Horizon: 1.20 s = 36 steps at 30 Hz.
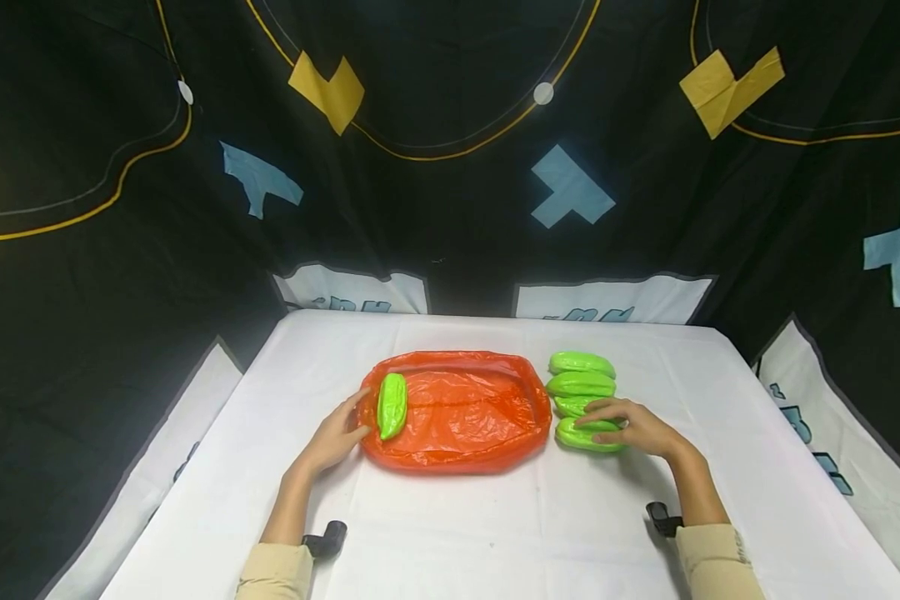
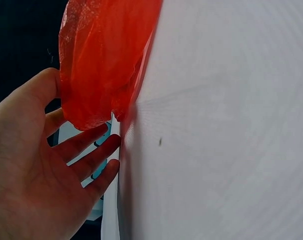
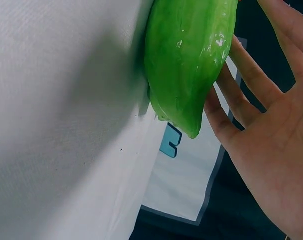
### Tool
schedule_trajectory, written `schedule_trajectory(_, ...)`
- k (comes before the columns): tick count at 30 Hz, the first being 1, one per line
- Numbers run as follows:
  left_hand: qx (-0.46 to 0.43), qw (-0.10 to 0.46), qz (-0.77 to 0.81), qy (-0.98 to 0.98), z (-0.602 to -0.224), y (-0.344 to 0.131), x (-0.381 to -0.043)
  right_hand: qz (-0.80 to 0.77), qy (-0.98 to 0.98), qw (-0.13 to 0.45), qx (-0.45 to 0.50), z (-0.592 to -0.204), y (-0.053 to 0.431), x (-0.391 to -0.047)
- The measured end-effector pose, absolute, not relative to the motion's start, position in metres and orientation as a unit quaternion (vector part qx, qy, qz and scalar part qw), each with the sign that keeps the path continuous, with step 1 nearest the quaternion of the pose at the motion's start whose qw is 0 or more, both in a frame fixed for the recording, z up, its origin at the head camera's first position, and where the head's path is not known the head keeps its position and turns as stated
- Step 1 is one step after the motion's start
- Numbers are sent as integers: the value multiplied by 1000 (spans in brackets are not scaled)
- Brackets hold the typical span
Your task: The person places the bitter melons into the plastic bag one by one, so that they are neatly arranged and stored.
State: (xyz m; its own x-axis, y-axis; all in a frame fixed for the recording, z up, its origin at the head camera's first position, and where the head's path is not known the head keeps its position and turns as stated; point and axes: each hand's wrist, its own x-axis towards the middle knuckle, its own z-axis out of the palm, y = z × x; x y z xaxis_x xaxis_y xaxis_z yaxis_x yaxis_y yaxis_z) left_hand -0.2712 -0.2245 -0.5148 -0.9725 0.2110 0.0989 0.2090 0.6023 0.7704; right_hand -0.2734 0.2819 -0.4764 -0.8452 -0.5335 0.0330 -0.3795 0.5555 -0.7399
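Note:
A red plastic bag, its rim spread wide into an oval, lies on the white table. One glossy, bright green, elongated fruit rests inside at its left end. My left hand is at the bag's left rim, fingers extended; the left wrist view shows the red plastic beside the thumb and fingers. Right of the bag, several similar green fruits lie stacked in a column. My right hand reaches over the nearest ones, fingers spread. In the right wrist view these fingers are partly hidden behind a pointed green fruit.
The white-covered table extends around the bag and fruits. A black cloth backdrop with yellow and blue patches hangs behind it. Black wrist cameras are strapped at both cuffs.

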Motion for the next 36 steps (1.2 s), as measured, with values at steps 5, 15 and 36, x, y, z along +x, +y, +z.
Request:
schedule_trajectory(5, 118, 1, 428, 896, -515, -224, -272, -391, 878, 97, -258, -477, 283, -274)
schedule_trajectory(15, 116, 2, 420, 900, -515, -225, -272, -389, 877, 97, -265, -477, 284, -273)
schedule_trajectory(36, 108, 18, 424, 899, -516, -225, -270, -420, 837, 229, -268, -485, 278, -269)
